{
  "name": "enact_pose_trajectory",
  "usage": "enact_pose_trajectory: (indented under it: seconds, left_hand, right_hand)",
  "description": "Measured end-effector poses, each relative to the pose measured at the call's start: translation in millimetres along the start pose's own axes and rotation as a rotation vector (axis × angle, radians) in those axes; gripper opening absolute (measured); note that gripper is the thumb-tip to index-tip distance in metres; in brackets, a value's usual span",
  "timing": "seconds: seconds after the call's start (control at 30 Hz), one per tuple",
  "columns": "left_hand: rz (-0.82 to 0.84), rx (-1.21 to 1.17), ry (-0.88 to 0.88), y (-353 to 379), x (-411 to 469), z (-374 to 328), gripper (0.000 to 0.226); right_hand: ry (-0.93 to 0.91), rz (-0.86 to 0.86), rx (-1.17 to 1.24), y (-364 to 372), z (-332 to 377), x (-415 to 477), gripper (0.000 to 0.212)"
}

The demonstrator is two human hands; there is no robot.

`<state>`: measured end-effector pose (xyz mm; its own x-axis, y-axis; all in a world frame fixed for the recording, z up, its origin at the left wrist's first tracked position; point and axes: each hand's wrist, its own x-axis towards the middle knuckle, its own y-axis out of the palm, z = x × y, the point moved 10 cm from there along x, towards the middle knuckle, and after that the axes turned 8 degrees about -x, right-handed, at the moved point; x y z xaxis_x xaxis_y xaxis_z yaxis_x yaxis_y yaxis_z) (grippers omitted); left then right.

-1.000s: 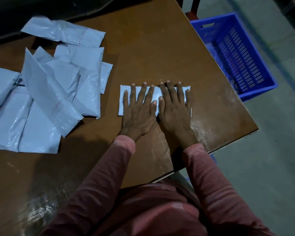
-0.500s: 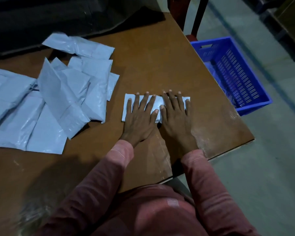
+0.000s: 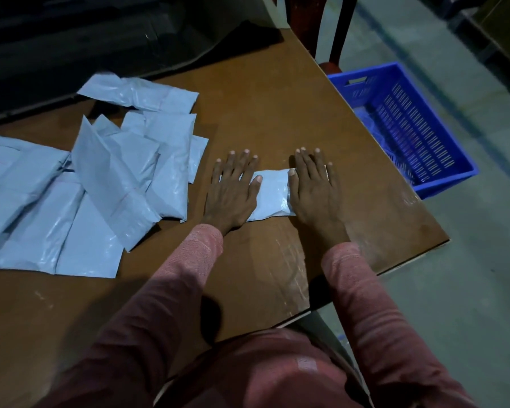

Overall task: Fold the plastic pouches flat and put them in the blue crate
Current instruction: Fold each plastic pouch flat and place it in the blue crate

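Person's left hand (image 3: 231, 192) & right hand (image 3: 315, 189), fingers straight, grip released, press flat a folded pouch (image 3: 273, 195) on the table (image 3: 277, 98) w/ more pouches (image 3: 100, 178) at left; likely next: grasp it, carry right to blue crate (image 3: 442, 184) on floor.

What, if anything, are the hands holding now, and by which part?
Nothing is gripped: the left hand and right hand lie flat, fingers straight, pressing the two ends of the folded pouch onto the table.
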<state>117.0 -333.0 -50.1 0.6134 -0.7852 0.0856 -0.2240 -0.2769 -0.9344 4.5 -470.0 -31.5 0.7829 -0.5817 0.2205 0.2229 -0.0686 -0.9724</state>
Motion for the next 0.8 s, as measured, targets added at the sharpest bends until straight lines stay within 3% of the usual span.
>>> enact_pose_trajectory:
  seconds: [0.47,0.57,0.8]
  left_hand:
    - [-0.052,0.058,0.021,1.5,2.9,-0.5,0.06]
    - [-0.075,0.058,-0.036,-3.9,1.0,-0.1,0.062]
    - [-0.098,-0.078,-0.167,-0.8,13.2,-17.9,0.071]
  right_hand:
    - [0.034,-0.015,-0.027,1.0,-1.5,4.6,0.053]
    - [0.01,0.025,-0.057,0.8,1.8,7.8,0.055]
    - [0.181,-0.022,0.073,-3.4,-1.0,28.7,0.064]
